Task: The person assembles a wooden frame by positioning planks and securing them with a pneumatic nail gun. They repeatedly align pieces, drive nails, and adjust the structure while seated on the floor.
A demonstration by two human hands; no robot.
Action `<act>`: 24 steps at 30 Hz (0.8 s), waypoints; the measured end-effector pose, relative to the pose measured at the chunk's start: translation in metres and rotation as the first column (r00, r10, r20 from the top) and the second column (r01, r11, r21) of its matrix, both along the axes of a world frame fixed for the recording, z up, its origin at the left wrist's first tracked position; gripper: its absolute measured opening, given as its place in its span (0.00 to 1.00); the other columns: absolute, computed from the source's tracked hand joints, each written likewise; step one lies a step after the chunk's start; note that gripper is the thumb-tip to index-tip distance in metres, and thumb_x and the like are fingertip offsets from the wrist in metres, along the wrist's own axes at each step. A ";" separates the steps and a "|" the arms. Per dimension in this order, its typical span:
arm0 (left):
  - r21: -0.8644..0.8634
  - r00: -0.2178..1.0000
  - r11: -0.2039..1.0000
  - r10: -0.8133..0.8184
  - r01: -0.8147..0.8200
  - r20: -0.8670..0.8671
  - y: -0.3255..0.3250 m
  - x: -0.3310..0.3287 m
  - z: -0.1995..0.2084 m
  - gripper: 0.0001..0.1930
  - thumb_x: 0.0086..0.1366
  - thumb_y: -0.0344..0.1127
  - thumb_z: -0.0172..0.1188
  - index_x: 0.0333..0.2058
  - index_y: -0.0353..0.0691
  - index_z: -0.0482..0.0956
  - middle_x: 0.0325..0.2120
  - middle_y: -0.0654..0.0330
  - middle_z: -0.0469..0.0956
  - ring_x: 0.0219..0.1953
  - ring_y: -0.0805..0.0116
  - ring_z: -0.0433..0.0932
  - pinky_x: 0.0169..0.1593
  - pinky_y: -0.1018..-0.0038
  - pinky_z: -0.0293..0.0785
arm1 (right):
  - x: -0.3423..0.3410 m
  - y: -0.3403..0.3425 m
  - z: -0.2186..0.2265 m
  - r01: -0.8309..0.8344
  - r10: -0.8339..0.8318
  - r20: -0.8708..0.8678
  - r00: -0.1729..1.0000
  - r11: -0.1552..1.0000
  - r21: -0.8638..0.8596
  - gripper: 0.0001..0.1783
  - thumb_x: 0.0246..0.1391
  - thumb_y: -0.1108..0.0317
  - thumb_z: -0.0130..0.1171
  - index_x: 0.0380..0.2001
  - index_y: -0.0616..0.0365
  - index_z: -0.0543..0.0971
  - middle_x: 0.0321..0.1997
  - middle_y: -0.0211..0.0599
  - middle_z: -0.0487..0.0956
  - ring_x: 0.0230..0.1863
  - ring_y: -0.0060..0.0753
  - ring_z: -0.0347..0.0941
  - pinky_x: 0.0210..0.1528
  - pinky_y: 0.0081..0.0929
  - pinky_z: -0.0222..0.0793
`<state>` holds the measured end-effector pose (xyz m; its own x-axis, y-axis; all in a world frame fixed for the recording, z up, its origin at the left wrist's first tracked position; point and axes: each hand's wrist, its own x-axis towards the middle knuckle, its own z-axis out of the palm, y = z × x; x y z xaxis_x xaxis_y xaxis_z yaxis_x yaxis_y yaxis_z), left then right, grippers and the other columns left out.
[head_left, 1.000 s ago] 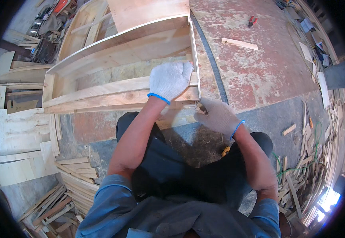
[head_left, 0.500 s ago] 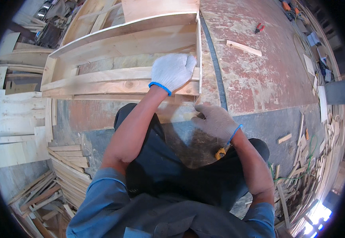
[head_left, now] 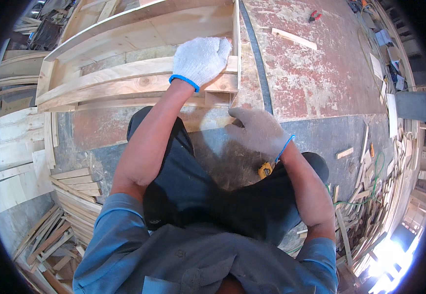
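Note:
A long shallow wooden frame (head_left: 238,54) lies in front of me, with pale slats (head_left: 120,76) running along its near side. My left hand (head_left: 201,61), in a white knit glove with a blue cuff, is closed over the slats near the frame's right end. Its fingertips are hidden behind the hand. My right hand (head_left: 261,131), in a similar glove, hovers just below the frame's near right corner. Its fingers are bent, with a gap between thumb and fingers, and nothing shows in them. A yellow tape measure (head_left: 265,170) sits by my right knee.
A loose wood strip (head_left: 295,38) and red-handled pliers (head_left: 315,16) lie on the worn reddish board (head_left: 316,73) to the right. Stacked wood strips (head_left: 78,201) stand at lower left. Scrap wood and a green cord (head_left: 377,169) crowd the right side.
The whole view has shifted, so the frame and both hands sit higher and slightly left. My left hand stays on the slats; my right hand remains near the corner.

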<state>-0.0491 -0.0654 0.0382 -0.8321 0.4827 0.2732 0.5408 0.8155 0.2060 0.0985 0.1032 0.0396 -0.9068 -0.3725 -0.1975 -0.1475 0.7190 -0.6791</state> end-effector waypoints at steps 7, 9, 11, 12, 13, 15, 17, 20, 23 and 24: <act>-0.155 0.986 0.986 -0.090 0.069 -0.138 -0.007 -0.004 -0.007 0.18 0.71 0.46 0.46 0.32 0.44 0.83 0.29 0.51 0.84 0.32 0.47 0.83 0.35 0.50 0.79 | 0.000 -0.004 -0.001 -0.004 0.003 -0.023 1.000 1.000 -0.028 0.21 0.58 0.54 0.56 0.38 0.64 0.80 0.32 0.55 0.83 0.40 0.61 0.81 0.51 0.51 0.73; -0.093 0.991 0.994 -0.068 0.057 -0.113 -0.005 -0.004 -0.007 0.19 0.71 0.46 0.46 0.31 0.45 0.83 0.29 0.51 0.84 0.32 0.47 0.83 0.35 0.50 0.79 | 0.001 -0.004 0.000 0.005 -0.006 -0.021 1.000 1.000 -0.022 0.21 0.58 0.53 0.56 0.38 0.64 0.80 0.32 0.55 0.83 0.40 0.61 0.81 0.51 0.50 0.73; -0.055 0.995 0.997 -0.050 0.045 -0.089 -0.004 -0.004 -0.007 0.19 0.72 0.47 0.46 0.30 0.45 0.83 0.29 0.51 0.84 0.32 0.47 0.83 0.35 0.50 0.79 | 0.001 -0.003 0.000 0.006 -0.006 -0.013 1.000 1.000 -0.015 0.21 0.58 0.53 0.56 0.38 0.63 0.81 0.33 0.55 0.83 0.40 0.61 0.81 0.51 0.50 0.73; -0.046 0.996 0.998 -0.044 0.040 -0.077 -0.003 -0.004 -0.007 0.20 0.72 0.47 0.46 0.30 0.46 0.83 0.29 0.51 0.84 0.33 0.46 0.83 0.36 0.50 0.79 | 0.000 -0.003 0.000 0.002 -0.002 -0.007 1.000 1.000 -0.012 0.21 0.58 0.53 0.56 0.39 0.63 0.81 0.33 0.55 0.83 0.40 0.61 0.81 0.51 0.51 0.73; -0.038 0.997 0.999 -0.037 0.034 -0.066 -0.003 -0.004 -0.007 0.20 0.72 0.48 0.46 0.30 0.46 0.83 0.29 0.51 0.84 0.33 0.46 0.83 0.36 0.50 0.78 | 0.000 -0.002 0.000 -0.002 0.002 0.000 1.000 1.000 -0.009 0.21 0.58 0.53 0.56 0.39 0.63 0.81 0.33 0.56 0.83 0.41 0.61 0.81 0.51 0.51 0.73; 0.002 1.000 1.000 -0.014 0.014 -0.010 0.000 -0.002 -0.003 0.21 0.72 0.48 0.45 0.30 0.46 0.84 0.29 0.50 0.84 0.33 0.45 0.83 0.37 0.49 0.78 | -0.003 -0.002 0.004 -0.021 0.018 0.068 0.998 0.999 0.042 0.24 0.59 0.54 0.58 0.48 0.64 0.80 0.40 0.55 0.83 0.44 0.56 0.81 0.52 0.45 0.74; 0.014 1.000 1.000 -0.009 0.009 0.012 0.001 -0.002 -0.003 0.21 0.72 0.49 0.44 0.30 0.46 0.84 0.29 0.50 0.84 0.33 0.45 0.83 0.39 0.49 0.78 | -0.005 -0.002 0.007 -0.027 0.020 0.111 0.994 0.998 0.063 0.26 0.59 0.55 0.59 0.52 0.64 0.79 0.42 0.55 0.82 0.45 0.54 0.81 0.52 0.42 0.74; 0.011 0.999 0.999 -0.037 0.037 -0.008 -0.001 -0.005 -0.010 0.22 0.71 0.49 0.44 0.30 0.47 0.86 0.29 0.49 0.84 0.34 0.44 0.83 0.40 0.48 0.77 | -0.006 -0.003 0.010 -0.011 -0.001 0.155 0.988 0.997 0.077 0.25 0.59 0.55 0.59 0.52 0.65 0.79 0.40 0.55 0.83 0.44 0.53 0.81 0.51 0.41 0.74; 0.040 1.000 0.999 -0.028 0.028 0.006 -0.002 -0.004 -0.008 0.23 0.71 0.49 0.43 0.29 0.46 0.87 0.30 0.48 0.84 0.34 0.44 0.83 0.41 0.49 0.78 | -0.009 -0.007 0.016 0.004 -0.014 0.182 0.983 0.998 0.059 0.24 0.58 0.55 0.59 0.48 0.65 0.80 0.37 0.56 0.83 0.43 0.55 0.81 0.49 0.44 0.74; 0.071 0.999 0.997 0.001 -0.004 0.044 -0.002 -0.002 -0.005 0.24 0.71 0.49 0.44 0.28 0.45 0.87 0.30 0.47 0.85 0.34 0.44 0.83 0.41 0.48 0.78 | -0.007 -0.007 0.017 0.022 -0.024 0.168 0.985 1.000 0.015 0.22 0.57 0.55 0.58 0.44 0.64 0.80 0.35 0.57 0.82 0.42 0.58 0.81 0.48 0.47 0.74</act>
